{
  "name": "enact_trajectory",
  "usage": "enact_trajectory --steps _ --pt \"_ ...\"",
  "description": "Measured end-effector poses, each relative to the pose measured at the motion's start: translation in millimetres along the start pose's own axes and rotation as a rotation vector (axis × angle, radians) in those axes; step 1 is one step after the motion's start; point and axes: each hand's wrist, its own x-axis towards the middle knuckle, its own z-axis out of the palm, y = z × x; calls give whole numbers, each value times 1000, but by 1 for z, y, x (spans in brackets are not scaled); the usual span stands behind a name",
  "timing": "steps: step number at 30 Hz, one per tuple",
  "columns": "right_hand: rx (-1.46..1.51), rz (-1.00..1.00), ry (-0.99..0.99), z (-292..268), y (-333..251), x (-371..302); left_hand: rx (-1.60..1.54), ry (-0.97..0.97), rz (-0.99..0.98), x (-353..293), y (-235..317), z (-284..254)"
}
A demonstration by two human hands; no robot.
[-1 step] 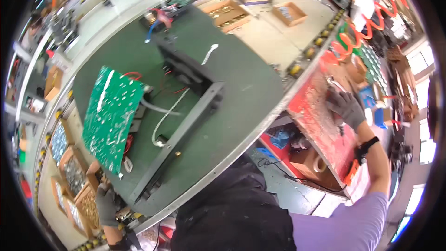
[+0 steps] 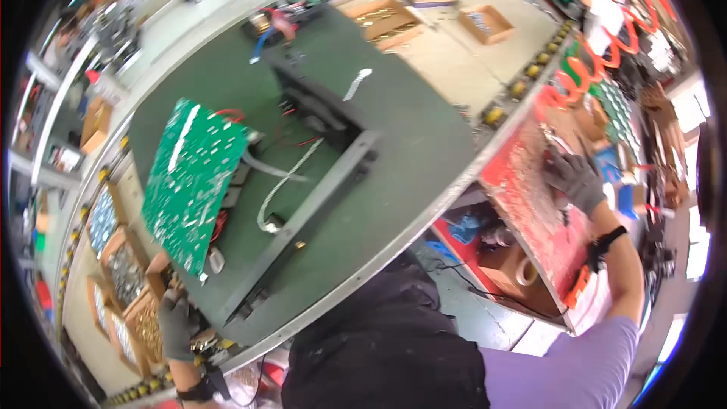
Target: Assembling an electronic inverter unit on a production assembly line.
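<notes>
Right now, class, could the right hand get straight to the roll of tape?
Probably not: the right hand is above the red bench top, while the roll of tape sits underneath. The bench top seems to block the straight way, though its near side looks open.

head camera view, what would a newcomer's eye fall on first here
The bright green circuit board stands out first, at the left of the dark green work surface. A black angular frame lies beside it, near the middle. Then the grey-gloved hands: left hand at lower left, right hand at right.
</notes>
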Motion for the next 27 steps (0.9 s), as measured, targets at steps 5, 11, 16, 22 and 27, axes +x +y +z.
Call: enact_trajectory --steps 5,11,16,22,27 --pt "129 82 -124 32 11 0 -233 40 43 -33 13 -3" --pt "-84 -244 119 20 20 -3 -710 3 -15 -67 10 2" --pt "357 110 47 -46 -14 26 -713 -40 20 -95 42 20" --pt "937 -69 507 -205 -163 82 -695 -271 116 -124 101 75" --pt "1512 -428 417 -315 -253 140 -690 -485 126 -129 117 80"
